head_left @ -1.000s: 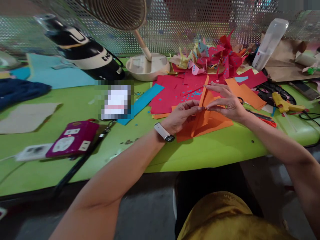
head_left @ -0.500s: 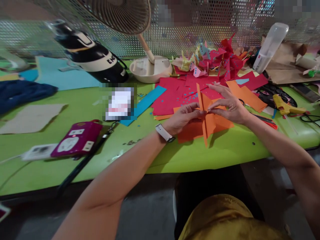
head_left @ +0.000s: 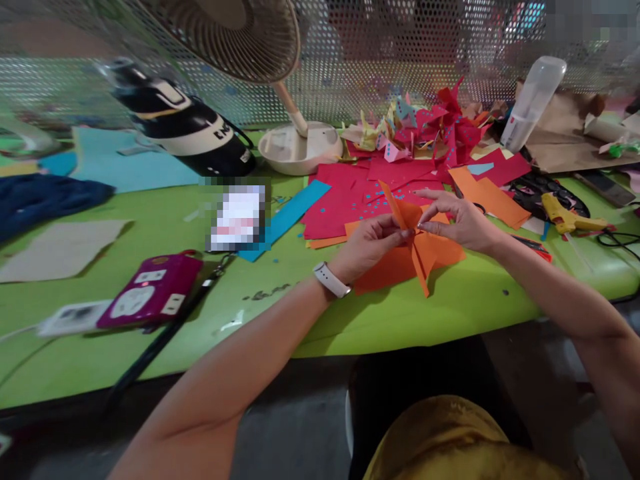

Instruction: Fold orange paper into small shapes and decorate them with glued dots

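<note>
A folded piece of orange paper [head_left: 421, 259] is held up between my hands, with a long narrow edge toward me. My left hand [head_left: 373, 243] pinches it near the middle from the left; a pale watch band circles that wrist. From the right, my right hand [head_left: 457, 220] pinches the paper at its centre with thumb and a finger, the other fingers stretched above. Under it lie flat orange sheets [head_left: 383, 270] on the green table [head_left: 280, 320]. Red sheets [head_left: 333, 207] strewn with small blue dots spread just behind.
Folded red, yellow and pink paper shapes [head_left: 435, 127] pile up at the back. A yellow glue gun [head_left: 567, 215] and a clear bottle [head_left: 534, 103] are to the right. Leftward are a phone [head_left: 237, 217], purple power socket [head_left: 150, 290], black bottle [head_left: 185, 127] and fan [head_left: 300, 150].
The folded orange paper has turned in my hands: its upper end has swung left and its lower end right. Both hands keep their pinch. The view has shifted slightly.
</note>
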### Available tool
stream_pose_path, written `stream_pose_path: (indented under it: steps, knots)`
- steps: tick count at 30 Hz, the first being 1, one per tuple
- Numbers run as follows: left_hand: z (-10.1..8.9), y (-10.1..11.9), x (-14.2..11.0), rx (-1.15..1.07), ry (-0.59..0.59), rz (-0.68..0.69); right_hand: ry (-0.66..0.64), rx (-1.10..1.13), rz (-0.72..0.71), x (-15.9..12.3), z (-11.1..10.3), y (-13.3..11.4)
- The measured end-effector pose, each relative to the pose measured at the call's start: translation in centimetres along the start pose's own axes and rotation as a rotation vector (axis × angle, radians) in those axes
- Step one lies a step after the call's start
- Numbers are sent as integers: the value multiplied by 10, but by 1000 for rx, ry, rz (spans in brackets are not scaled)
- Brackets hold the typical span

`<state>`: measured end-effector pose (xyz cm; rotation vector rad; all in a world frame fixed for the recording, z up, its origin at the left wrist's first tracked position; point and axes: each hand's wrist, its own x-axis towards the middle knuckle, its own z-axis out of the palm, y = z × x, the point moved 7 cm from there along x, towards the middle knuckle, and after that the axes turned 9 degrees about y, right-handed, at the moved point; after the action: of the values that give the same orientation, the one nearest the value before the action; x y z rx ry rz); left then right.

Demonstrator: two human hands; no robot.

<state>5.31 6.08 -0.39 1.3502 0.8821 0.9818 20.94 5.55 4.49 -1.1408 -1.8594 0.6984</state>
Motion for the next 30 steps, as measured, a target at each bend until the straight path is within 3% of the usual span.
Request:
stream_pose_path:
  steps: [9, 14, 20, 25, 30]
  knots:
    - [4, 11, -2, -62, 37, 60, 95, 118, -38, 5, 2, 2]
    - [11, 5, -6, -151, 139, 58, 220, 138, -38, 0, 6, 1]
    - [15, -2, -9, -203, 151, 55, 267, 68, -67, -6, 7, -9]
    - [13, -4, -10, -225, 153, -3, 284, 53, -131, -8, 9, -14]
    - [14, -3, -12, -271, 163, -76, 304, 88, -62, -10, 12, -9]
